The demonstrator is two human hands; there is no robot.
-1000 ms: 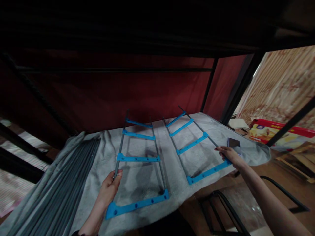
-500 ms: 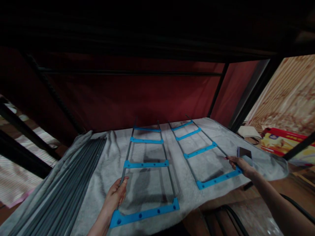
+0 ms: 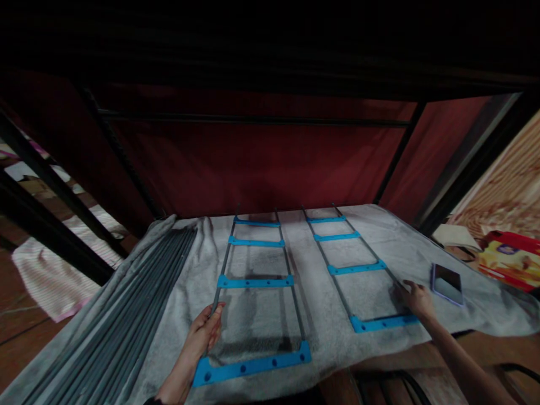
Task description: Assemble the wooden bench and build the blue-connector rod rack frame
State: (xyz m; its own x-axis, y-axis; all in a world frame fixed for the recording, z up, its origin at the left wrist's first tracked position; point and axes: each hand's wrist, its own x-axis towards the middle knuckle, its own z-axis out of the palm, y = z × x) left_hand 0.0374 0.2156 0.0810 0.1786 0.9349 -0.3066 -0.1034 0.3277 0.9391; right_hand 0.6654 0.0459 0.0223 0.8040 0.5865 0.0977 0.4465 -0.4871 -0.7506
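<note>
Two ladder-like frames of grey rods and blue crossbars stand out on a grey blanket (image 3: 312,332). My left hand (image 3: 205,332) is wrapped round the left rod of the left frame (image 3: 255,282), just above its nearest blue bar, and that near end looks raised. On the other side, my right hand (image 3: 419,301) pinches the right rod of the right frame (image 3: 356,269) near its closest bar; its fingertips partly hide the rod. The hand and wrist also cover that bar's right end. Several blue bars cross each frame, and bare rod ends point towards the red backing.
Many loose grey rods (image 3: 139,315) lie bunched at the left. A phone (image 3: 448,284) rests on the blanket right of my right hand. Dark metal posts (image 3: 400,152) and a red panel (image 3: 261,163) enclose the back. A red and yellow box (image 3: 514,256) is at far right.
The right frame has turned, so its bars slant less and lie more level. My right hand has moved with it. The left hand keeps its grip; the view has shifted slightly.
</note>
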